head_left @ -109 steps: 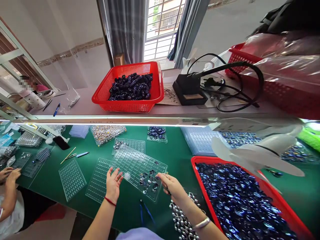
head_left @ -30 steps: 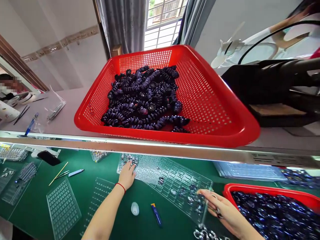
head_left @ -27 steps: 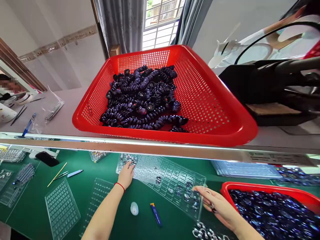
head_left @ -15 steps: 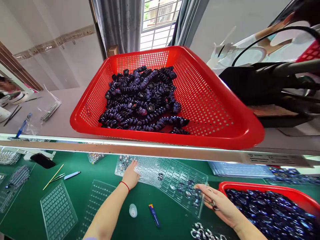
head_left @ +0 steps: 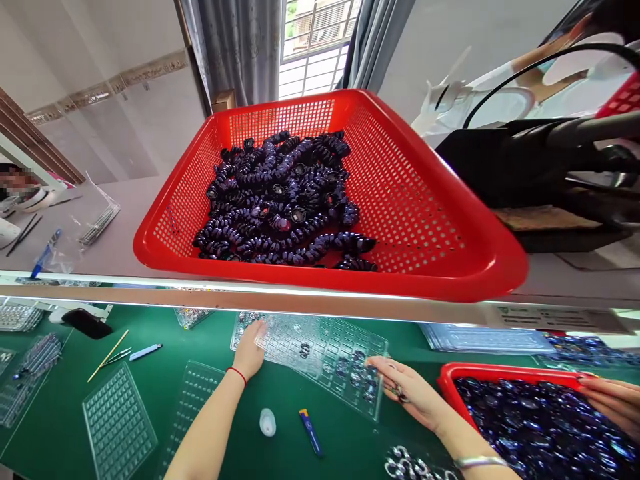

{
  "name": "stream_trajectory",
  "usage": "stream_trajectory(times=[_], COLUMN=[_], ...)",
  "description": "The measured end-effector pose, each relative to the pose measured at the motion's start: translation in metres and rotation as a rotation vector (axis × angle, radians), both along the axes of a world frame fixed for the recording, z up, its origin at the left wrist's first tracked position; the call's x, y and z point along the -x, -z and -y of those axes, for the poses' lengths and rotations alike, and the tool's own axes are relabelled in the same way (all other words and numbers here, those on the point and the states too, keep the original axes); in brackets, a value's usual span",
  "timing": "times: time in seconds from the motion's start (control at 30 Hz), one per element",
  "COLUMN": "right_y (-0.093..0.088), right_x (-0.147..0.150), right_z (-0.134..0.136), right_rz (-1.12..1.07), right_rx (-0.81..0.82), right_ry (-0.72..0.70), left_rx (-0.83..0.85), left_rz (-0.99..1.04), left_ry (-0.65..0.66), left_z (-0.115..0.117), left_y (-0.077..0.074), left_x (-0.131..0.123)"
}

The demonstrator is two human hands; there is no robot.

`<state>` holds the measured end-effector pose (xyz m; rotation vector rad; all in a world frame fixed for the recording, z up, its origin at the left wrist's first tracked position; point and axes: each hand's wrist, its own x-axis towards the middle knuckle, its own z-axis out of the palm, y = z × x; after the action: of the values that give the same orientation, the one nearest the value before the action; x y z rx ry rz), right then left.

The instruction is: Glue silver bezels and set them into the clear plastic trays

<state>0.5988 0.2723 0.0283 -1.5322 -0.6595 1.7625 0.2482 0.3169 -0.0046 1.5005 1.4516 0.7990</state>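
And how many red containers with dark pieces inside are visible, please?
2. One red basket is on the shelf; one red tub is on the green table, beside the right hand. A cut-off red object, upper right, may be another; contents hidden.

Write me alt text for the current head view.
The right hand holds a clear tray of dark pieces over a green table, the left hand at its other end. A red basket of dark coils stands on a shelf; at right, another person's hand is at a red bin of glossy pieces.
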Motion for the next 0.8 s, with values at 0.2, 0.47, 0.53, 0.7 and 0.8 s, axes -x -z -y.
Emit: stream_trajectory(times=[0.2,0.47,0.53,0.7,0.8], right_y=[0.028,0.045,0.043,0.045,0.049], right_x=[0.059,0.088,0.088,0.091,0.099], right_z=[-0.047,-0.091,-0.092,-0.081,-0.071], right_rz=[0.051,0.347,0.419,0.506,0.462], right_rx=[-0.015,-0.036,-0.049,-0.035,0.008], right_ry=[-0.174,-0.195,-0.136,0.049,0.14], left_rx=[0.151,0.311,0.335,0.38,0.38], left_rz=[0.159,-0.02,-0.095,-0.276,-0.335], left_ry=[-0.419,-0.421,-0.413,-0.325,-0.322], left_z=[-0.007,-0.018,-0.025,-0.052,-0.068], left_y=[-0.004,-0.009,-0.01,-0.015,-0.015], left_x=[0.057,0.077,0.077,0.072,0.066])
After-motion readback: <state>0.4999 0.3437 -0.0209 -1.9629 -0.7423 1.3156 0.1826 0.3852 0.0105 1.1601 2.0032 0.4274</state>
